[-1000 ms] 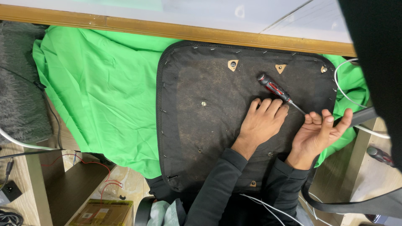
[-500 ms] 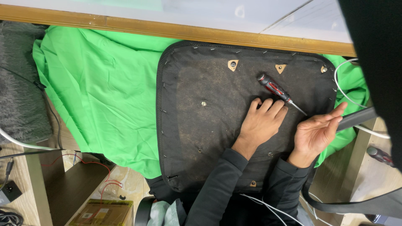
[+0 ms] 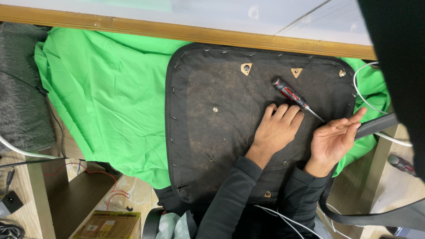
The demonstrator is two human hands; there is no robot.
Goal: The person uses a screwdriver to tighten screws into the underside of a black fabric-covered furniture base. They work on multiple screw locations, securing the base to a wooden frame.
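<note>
An upturned chair seat (image 3: pixel 221 132) lies on a green cloth (image 3: pixel 106 97), its dark underside stapled round the edge. My left hand (image 3: pixel 276 128) rests flat on this underside, fingers together, holding nothing. A red and black screwdriver (image 3: pixel 294 97) lies just beyond its fingertips. At the seat's right edge my right hand (image 3: pixel 334 139) is palm up with fingers apart, fingertips against a dark bar (image 3: pixel 376 126). It grips nothing.
A wooden table edge (image 3: pixel 186 32) runs along the top. White cable (image 3: pixel 367 88) loops at the right, near a second red-handled tool (image 3: pixel 400 163). Grey furry fabric (image 3: pixel 17 88) is at the left; a shelf with red wires (image 3: pixel 88 177) and a cardboard box (image 3: pixel 108 223) sit below.
My right hand has turned from spread flat to palm up and its fingers now reach the dark bar. My left hand and the screwdriver have stayed still.
</note>
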